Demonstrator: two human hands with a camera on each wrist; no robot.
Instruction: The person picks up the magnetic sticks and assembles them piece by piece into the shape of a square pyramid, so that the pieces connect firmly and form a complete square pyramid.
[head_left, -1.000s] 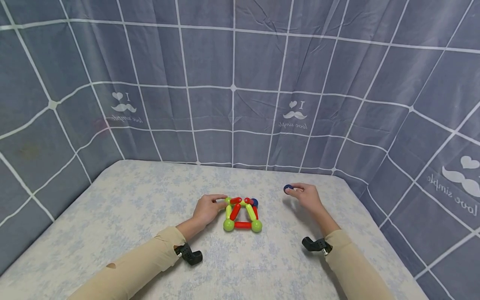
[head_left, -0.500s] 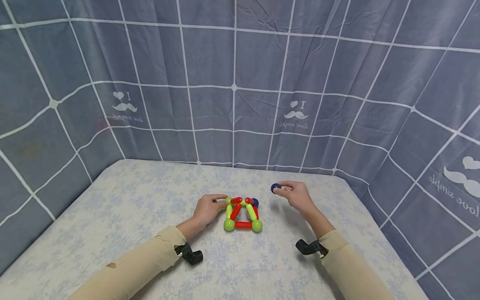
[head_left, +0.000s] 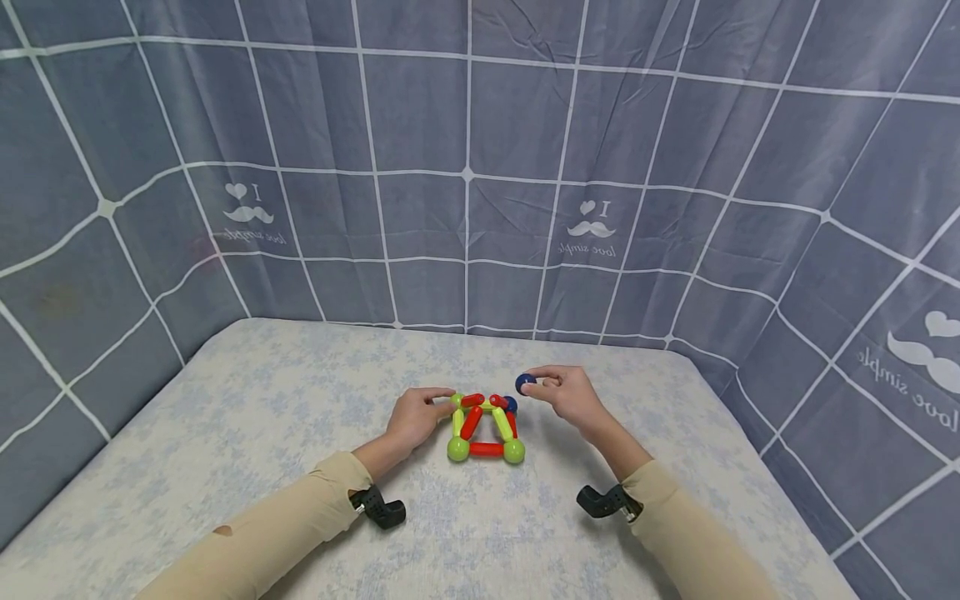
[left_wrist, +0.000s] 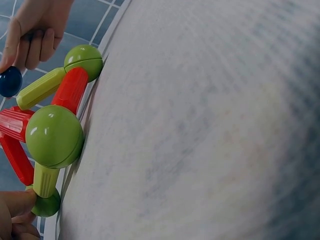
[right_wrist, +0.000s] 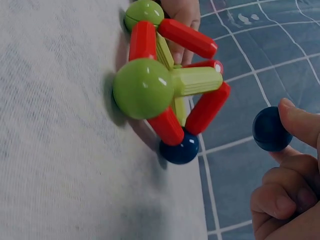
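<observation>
A person in tan sleeves is working at a table covered in a pale cloth [head_left: 262, 417] with a faint blue floral print and a fine woven texture. Just past the fingertips of both hands is sitting a small toy frame [head_left: 486, 427] made of smooth, glossy plastic: short rounded rods in red and yellow-green, joined at the corners by shiny balls, most of them green and one dark blue at the far corner. The left hand [head_left: 414, 418] is resting on the cloth with its fingers curled and their tips pressing on the frame's near-left green corner ball, steadying it. The right hand [head_left: 568, 393] is hovering just off the frame's far-right side, thumb and forefinger pinching a loose dark blue ball [head_left: 525, 383], round and glossy, while the other fingers are curling loosely beneath. That ball is floating in the air a little above and beside the frame's own blue corner ball, not touching it. Small black camera mounts are sitting at each wrist. Behind the hands, a soft grey-blue fabric backdrop [head_left: 465, 167] crossed by white grid lines is hanging in slight folds around the table.
</observation>
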